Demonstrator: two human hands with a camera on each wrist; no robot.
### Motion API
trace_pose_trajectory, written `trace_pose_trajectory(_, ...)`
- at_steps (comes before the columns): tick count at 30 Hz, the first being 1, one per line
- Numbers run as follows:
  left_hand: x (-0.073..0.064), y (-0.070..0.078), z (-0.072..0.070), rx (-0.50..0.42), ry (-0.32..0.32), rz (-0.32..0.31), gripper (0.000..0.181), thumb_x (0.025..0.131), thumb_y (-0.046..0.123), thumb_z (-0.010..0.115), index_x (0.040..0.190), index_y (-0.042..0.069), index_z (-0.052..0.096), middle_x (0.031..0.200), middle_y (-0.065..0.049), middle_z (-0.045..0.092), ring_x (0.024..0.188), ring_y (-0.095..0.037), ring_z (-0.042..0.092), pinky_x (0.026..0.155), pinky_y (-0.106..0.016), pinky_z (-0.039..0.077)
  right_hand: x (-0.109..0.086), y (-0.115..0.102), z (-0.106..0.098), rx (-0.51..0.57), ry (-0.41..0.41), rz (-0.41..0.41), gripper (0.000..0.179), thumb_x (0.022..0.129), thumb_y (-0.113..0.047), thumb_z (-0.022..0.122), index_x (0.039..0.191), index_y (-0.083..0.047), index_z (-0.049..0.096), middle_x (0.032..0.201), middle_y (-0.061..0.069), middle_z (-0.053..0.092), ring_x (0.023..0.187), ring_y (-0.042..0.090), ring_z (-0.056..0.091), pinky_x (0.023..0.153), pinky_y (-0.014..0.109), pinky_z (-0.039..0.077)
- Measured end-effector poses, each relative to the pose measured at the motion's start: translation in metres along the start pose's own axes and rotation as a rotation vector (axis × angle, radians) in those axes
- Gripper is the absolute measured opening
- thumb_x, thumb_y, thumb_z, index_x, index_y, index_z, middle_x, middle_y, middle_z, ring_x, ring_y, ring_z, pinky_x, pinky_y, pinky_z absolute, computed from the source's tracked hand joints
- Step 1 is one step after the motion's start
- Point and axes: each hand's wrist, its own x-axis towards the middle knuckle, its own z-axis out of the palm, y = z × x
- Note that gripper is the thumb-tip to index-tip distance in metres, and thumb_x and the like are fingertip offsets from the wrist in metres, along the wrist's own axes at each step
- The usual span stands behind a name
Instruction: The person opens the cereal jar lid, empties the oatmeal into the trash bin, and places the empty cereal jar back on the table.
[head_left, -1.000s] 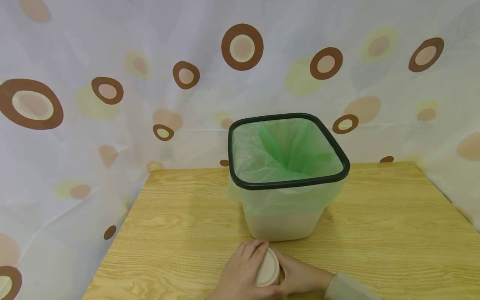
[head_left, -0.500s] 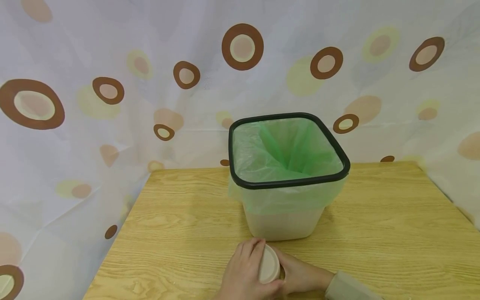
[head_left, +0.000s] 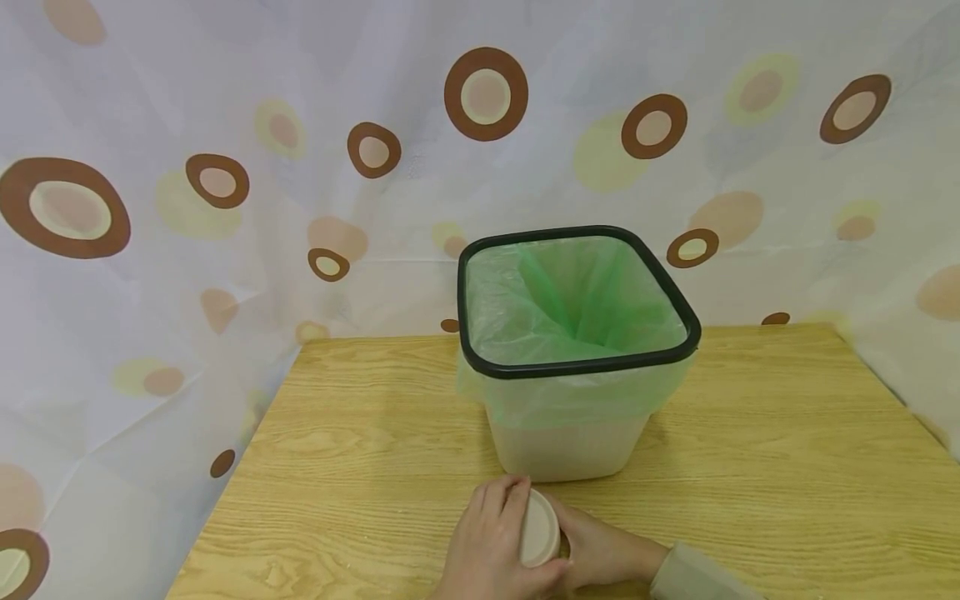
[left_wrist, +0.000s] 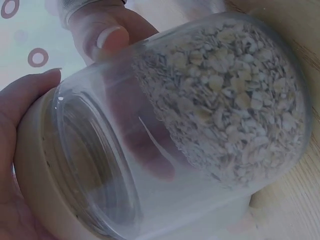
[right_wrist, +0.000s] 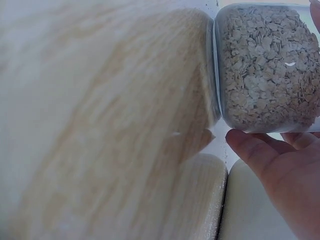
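A clear jar (left_wrist: pixel 225 95) of rolled oats stands on the wooden table in front of the bin, topped by a beige lid (head_left: pixel 540 533). My left hand (head_left: pixel 487 542) grips the lid from the left, its fingers along the far side and its thumb on the near side. From the right, my right hand (head_left: pixel 600 550) holds the jar's clear body. Oats (right_wrist: pixel 270 65) fill the lower part, and the glass above them is clear in the left wrist view. Most of the jar is hidden below the lid in the head view.
Just beyond the jar stands a white bin (head_left: pixel 562 450) with a black rim (head_left: pixel 585 367) and a green liner bag (head_left: pixel 495 317). The wood-grain table (head_left: pixel 330 467) reaches back to a cloth backdrop (head_left: pixel 420 200) printed with circles.
Over the first half second, my left hand and the lid shift slightly away from me. Since then both hands look almost still, and the bin stays put.
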Motion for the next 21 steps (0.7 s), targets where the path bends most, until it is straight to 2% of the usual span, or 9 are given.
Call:
trace_pose_trajectory(5,0.001,0.002,0.002,0.008,-0.008,-0.028,0.085,0.071,0.067,0.072,0.121,-0.001,0.063,0.113,-0.008,0.057,0.099,-0.022,0.056,0.083,-0.032,0.051,0.0,0.001,-0.001,0.012,-0.011,-0.006,0.099,0.083,-0.018,0.077,0.153,0.0,0.009,0.153,0.022,0.022,0.134,0.018,0.034,0.105,0.028,0.032)
trace_pose_trajectory(11,0.001,0.002,0.003,-0.003,-0.033,-0.031,0.086,0.071,0.066,0.073,0.122,-0.003,0.062,0.113,-0.01,0.055,0.1,-0.023,0.055,0.085,-0.033,0.05,0.0,0.002,-0.001,0.008,-0.018,-0.022,0.1,0.084,-0.018,0.077,0.154,0.0,0.008,0.154,0.022,0.021,0.134,0.018,0.033,0.105,0.028,0.031)
trace_pose_trajectory(16,0.003,0.001,-0.001,-0.029,-0.126,-0.042,0.089,0.075,0.07,0.067,0.128,-0.001,0.058,0.12,-0.01,0.053,0.107,-0.024,0.054,0.088,-0.036,0.049,0.0,0.002,-0.002,0.02,-0.024,-0.011,0.101,0.085,-0.02,0.077,0.155,-0.003,0.005,0.156,0.021,0.016,0.138,0.019,0.028,0.107,0.028,0.029)
trace_pose_trajectory(21,0.003,-0.004,-0.009,-0.081,-0.232,-0.019,0.093,0.077,0.07,0.064,0.135,-0.002,0.052,0.132,-0.013,0.05,0.118,-0.027,0.052,0.094,-0.037,0.047,0.0,0.001,-0.002,0.006,-0.027,-0.005,0.104,0.085,-0.028,0.077,0.154,-0.001,0.004,0.157,0.021,0.013,0.139,0.019,0.025,0.108,0.028,0.028)
